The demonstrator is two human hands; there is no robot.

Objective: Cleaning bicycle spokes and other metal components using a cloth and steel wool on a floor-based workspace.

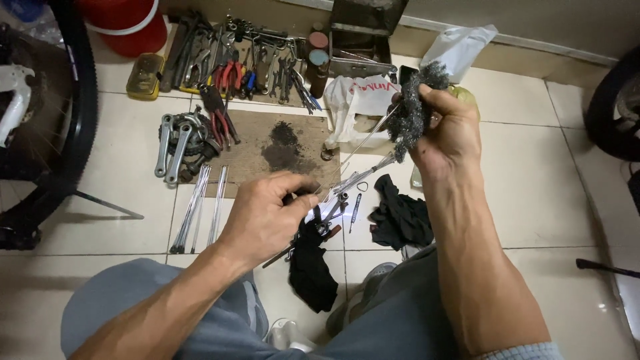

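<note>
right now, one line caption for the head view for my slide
Right hand rubs a steel wool wad along a thin metal spoke held by the left hand above floor tools.

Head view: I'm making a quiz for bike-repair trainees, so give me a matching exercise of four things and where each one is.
Things:
1. steel wool pad
2. crank arms
3. red bucket
4. black rag

Places:
A. top left corner, by the wall
B. on the tiles between the person's knees
C. gripped in the right hand, rubbing a thin spoke
D. at the left edge of the brown mat

Pairs: 1-C, 2-D, 3-A, 4-B
</note>
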